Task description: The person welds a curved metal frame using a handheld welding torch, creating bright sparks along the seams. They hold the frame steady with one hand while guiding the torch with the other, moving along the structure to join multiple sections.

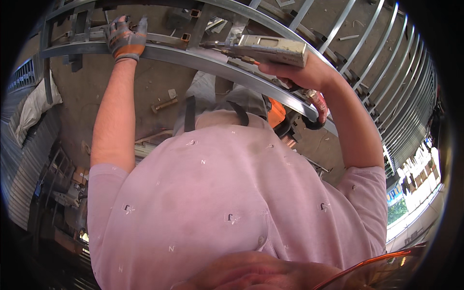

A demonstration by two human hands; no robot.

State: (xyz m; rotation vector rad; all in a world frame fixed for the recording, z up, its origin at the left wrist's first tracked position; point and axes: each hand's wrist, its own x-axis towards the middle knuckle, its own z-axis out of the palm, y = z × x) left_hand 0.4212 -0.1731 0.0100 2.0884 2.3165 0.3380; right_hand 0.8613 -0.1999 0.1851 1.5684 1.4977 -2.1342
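My left hand (126,39), in a grey and orange work glove, lies on the far left part of a metal frame (212,69). Its thumb stands apart from the fingers, and I see nothing held in it. On the right, my bare right hand (311,72) is closed around a pale, boxy hand tool (273,50) whose narrow metal nose points left over the frame. Part of my grip is hidden beneath the tool's body. Below that hand hangs a red curved handle or hose piece (318,104) with a black end; whether it joins the pale tool I cannot tell.
Rows of bright metal bars (382,43) stretch along the right side. A white sack (41,104) and corrugated sheet metal (21,164) stand at the left. A small wooden block (165,105) lies on the floor; something orange (276,114) is beside my legs.
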